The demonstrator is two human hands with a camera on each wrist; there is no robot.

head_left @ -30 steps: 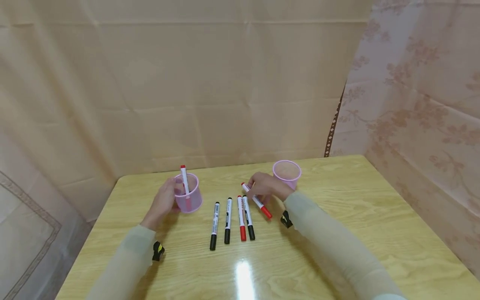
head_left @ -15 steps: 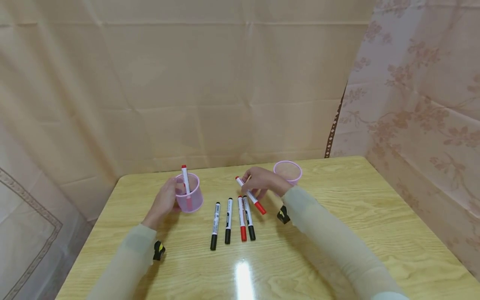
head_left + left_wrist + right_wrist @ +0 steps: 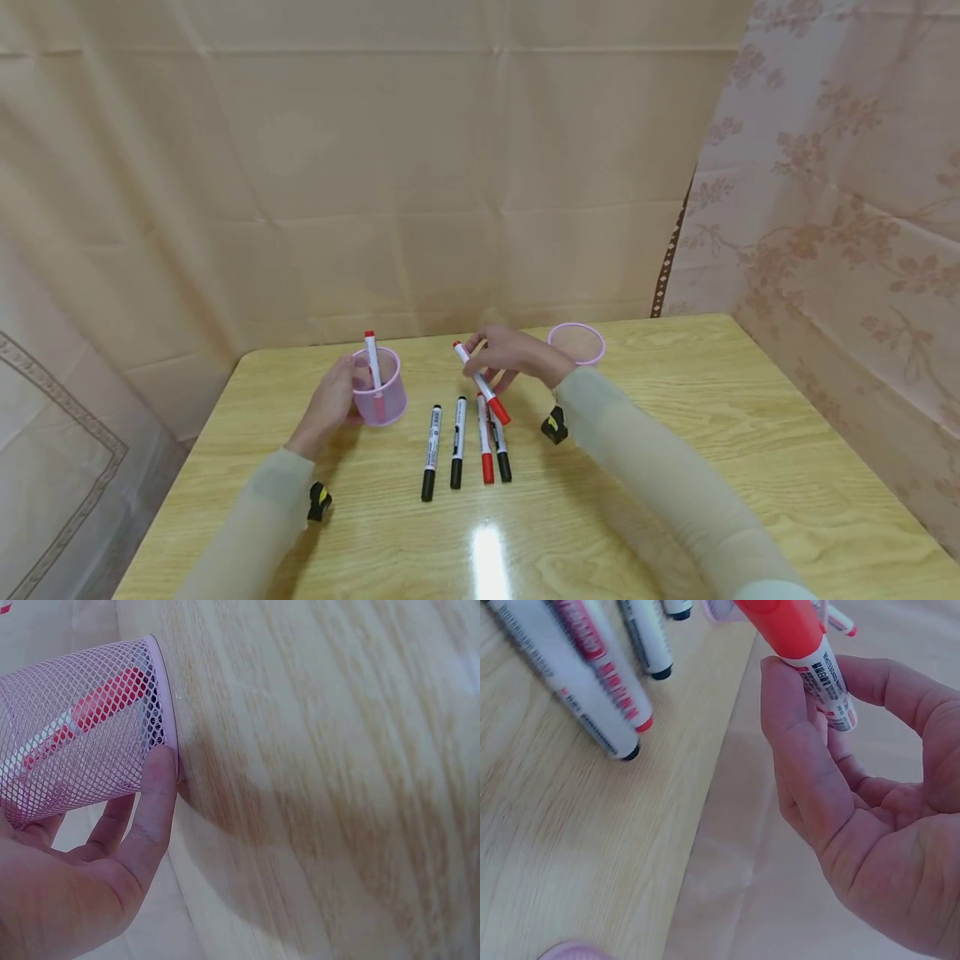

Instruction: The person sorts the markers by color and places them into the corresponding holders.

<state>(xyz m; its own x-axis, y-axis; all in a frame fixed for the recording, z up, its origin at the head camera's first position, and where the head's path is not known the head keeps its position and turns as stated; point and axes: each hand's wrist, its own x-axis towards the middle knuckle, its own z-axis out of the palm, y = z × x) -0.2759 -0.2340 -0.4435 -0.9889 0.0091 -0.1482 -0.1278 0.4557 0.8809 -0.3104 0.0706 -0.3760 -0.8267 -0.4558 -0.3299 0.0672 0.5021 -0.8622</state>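
A pink mesh pen cup (image 3: 387, 409) stands at the left of the table, and my left hand (image 3: 327, 403) grips its side. One red-capped marker (image 3: 371, 350) leans inside this cup, cap down; its red cap (image 3: 112, 696) shows through the mesh in the left wrist view. My right hand (image 3: 512, 353) pinches another red marker (image 3: 498, 409) between thumb and fingers. That marker is tilted, held over the lying pens, cap end toward me. Below it lie a red marker (image 3: 487, 458) and a black marker (image 3: 503, 461), side by side.
Two more black markers, one (image 3: 431, 452) further left and one (image 3: 457, 446) nearer the middle, lie on the wooden table (image 3: 720, 417). A second pink mesh cup (image 3: 602, 354) stands at the back right, partly behind my right wrist. Cloth (image 3: 465, 167) hangs behind the table.
My right hand has lifted the red marker off the table and carried it leftward, above the lying markers. The left hand and its cup stay in place.
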